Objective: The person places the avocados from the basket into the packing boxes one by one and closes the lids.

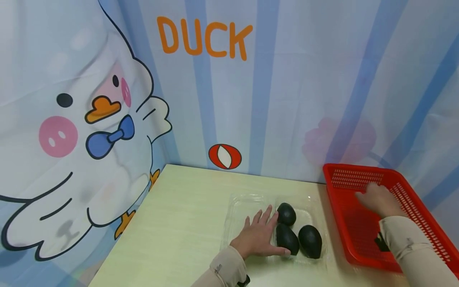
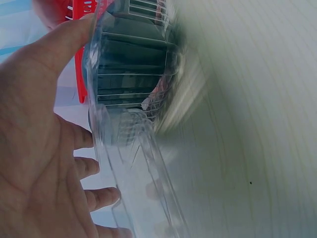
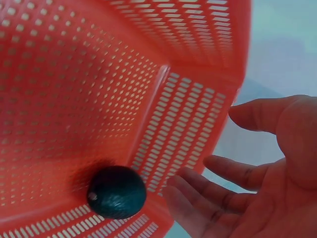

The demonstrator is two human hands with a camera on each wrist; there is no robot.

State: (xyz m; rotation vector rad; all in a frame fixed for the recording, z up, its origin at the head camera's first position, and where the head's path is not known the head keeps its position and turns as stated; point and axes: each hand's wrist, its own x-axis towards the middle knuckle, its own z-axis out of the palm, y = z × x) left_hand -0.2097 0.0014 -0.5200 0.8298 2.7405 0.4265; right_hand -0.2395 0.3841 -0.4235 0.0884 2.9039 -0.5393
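Observation:
Three dark avocados (image 1: pixel 310 241) sit in the right half of a clear plastic clamshell box (image 1: pixel 234 209) on the table. My left hand (image 1: pixel 256 235) is spread over the middle of the box, thumb by the nearest avocado. In the left wrist view its fingertips touch the box's rim. My right hand (image 1: pixel 381 201) is over the red basket (image 1: pixel 337 223) and holds nothing. The right wrist view shows its fingers extended at the basket's rim. One avocado (image 3: pixel 117 192) lies inside the basket, hidden in the head view by the right arm.
The pale wooden table (image 1: pixel 179 223) extends left of the box. Behind it hangs a blue striped cloth (image 1: pixel 236 99) with a printed duck. The basket's slotted wall stands high at the right, close beside the box.

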